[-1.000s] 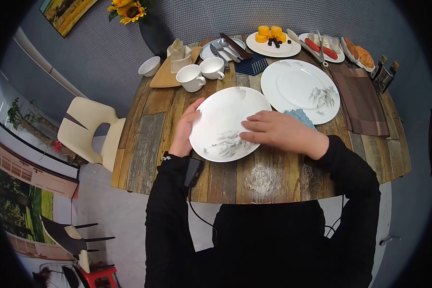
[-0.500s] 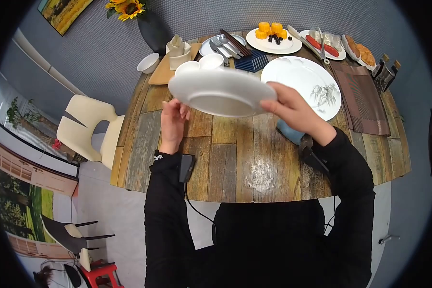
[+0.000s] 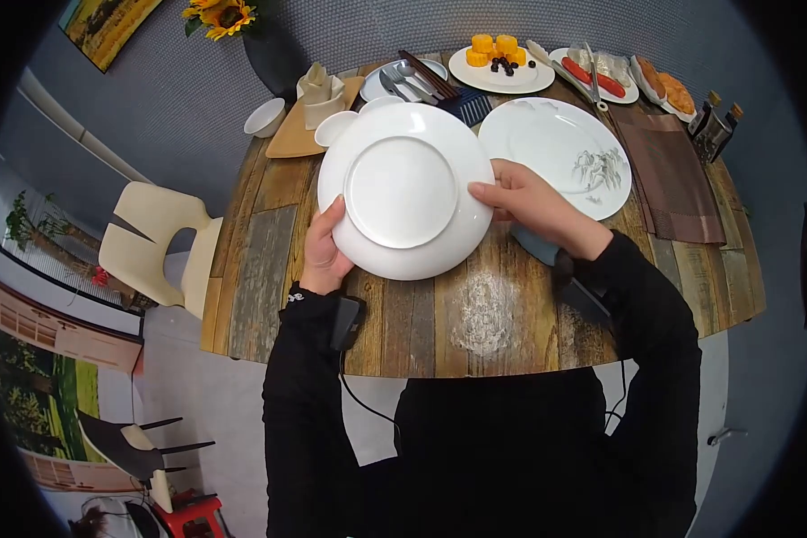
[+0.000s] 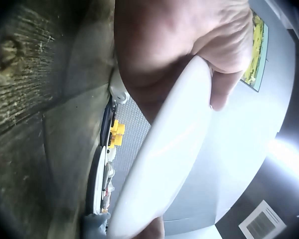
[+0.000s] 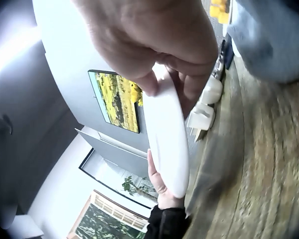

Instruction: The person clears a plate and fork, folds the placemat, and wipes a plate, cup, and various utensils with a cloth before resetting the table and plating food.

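White plate [image 3: 403, 193] — underside showing — pinched at opposite rims by left hand [image 3: 325, 247] and right hand [image 3: 540, 206], above the table [image 3: 403, 332], inside its near edge.

We look onto a dining area, whether in a home we cannot tell: a wood-plank tabletop [image 3: 264, 260] laid with cutlery [image 3: 414, 88] and food plates [image 3: 476, 81], a cream chair [image 3: 143, 233] alongside, sunflowers [image 3: 226, 16] and a framed picture [image 3: 108, 34] beyond.
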The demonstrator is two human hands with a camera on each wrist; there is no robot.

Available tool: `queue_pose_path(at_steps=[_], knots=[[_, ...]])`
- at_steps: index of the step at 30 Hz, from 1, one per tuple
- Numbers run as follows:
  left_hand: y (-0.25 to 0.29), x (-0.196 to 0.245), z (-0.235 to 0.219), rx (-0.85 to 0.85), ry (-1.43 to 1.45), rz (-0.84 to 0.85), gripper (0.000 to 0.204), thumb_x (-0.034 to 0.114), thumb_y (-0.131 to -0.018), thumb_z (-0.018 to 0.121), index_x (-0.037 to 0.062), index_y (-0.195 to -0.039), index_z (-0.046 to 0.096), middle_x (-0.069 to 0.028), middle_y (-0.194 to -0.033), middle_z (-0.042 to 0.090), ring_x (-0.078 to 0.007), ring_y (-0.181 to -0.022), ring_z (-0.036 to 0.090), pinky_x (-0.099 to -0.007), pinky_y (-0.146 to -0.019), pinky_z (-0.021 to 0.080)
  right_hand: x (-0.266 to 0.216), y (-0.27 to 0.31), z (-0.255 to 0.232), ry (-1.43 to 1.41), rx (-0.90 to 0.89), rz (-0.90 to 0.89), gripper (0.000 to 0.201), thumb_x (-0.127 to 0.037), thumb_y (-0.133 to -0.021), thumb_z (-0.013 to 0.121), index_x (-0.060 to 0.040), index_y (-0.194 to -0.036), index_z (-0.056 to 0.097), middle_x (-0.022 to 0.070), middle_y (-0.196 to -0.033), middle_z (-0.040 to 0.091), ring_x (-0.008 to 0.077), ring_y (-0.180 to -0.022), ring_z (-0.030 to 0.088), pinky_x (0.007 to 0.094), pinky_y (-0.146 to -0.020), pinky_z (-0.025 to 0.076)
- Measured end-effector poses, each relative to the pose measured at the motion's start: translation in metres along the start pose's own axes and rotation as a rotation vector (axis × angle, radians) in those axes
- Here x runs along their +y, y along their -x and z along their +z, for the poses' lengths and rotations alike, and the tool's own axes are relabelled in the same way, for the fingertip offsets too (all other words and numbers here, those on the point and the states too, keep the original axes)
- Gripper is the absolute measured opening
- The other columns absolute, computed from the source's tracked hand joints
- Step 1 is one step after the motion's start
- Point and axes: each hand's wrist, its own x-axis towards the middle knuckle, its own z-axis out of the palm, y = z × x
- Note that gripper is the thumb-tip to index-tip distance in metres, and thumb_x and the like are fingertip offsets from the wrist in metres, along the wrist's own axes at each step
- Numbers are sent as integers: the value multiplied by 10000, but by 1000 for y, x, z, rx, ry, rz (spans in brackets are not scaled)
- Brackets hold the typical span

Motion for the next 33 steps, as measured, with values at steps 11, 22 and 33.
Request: queue_pose_path(at_steps=[11,22,33], knots=[[-2,0,-3,123,-6,-97,443,191,-852,454,-75,-1194,362,-207,-1132,496,-286,-1012,526,-379,-878,433,-8,56,-46,1199,-121,-627,257,-93,-654,647,-34,-899,591,111,-969,565,287,-926,521,348,-815,420],[-1,-1,4,137,13,-182,445,200,-855,415,-68,-1205,351,-209,-1149,482,-299,-1038,504,-394,-904,406,14,59,-45,1398,-196,-576,418,4,-547,654,-34,-952,556,86,-1037,531,268,-996,493,339,-829,419],[-3,-3,1,177,-13,-220,415,184,-863,399,-82,-1180,368,-211,-1123,499,-294,-1009,526,-381,-877,428,0,-13,-15,876,1,-631,332,-74,-686,571,-50,-1016,546,121,-925,575,278,-845,554,348,-741,445]])
